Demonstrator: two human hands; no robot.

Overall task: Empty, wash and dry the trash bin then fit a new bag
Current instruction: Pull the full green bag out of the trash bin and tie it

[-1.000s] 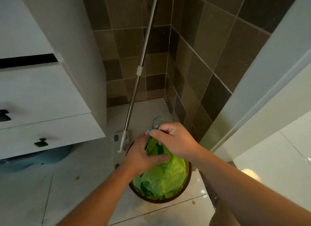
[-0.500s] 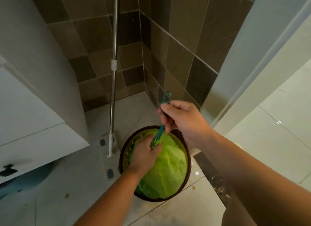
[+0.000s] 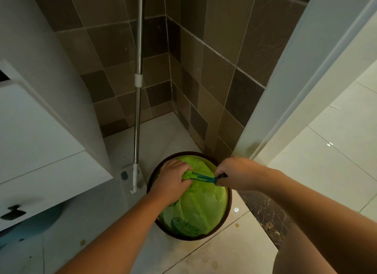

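Observation:
A round dark brown trash bin (image 3: 229, 210) stands on the floor by the tiled corner. A full lime-green bag (image 3: 204, 206) bulges inside it, with a lime print near its front. My left hand (image 3: 173, 179) clamps the gathered neck of the bag at the bin's left side. My right hand (image 3: 234, 173) grips the teal drawstring (image 3: 201, 178) and holds it taut, stretched sideways to the right from the bag's neck.
A metal mop pole (image 3: 138, 90) leans in the corner, its white foot (image 3: 135, 182) just left of the bin. A white drawer cabinet (image 3: 40, 141) juts out at left. A white door frame (image 3: 295, 90) and a dark threshold strip (image 3: 265, 212) lie right.
My right hand has dropped from above the bin and now pulls the teal drawstring sideways to the right. The bag's neck is bunched tighter under my left hand.

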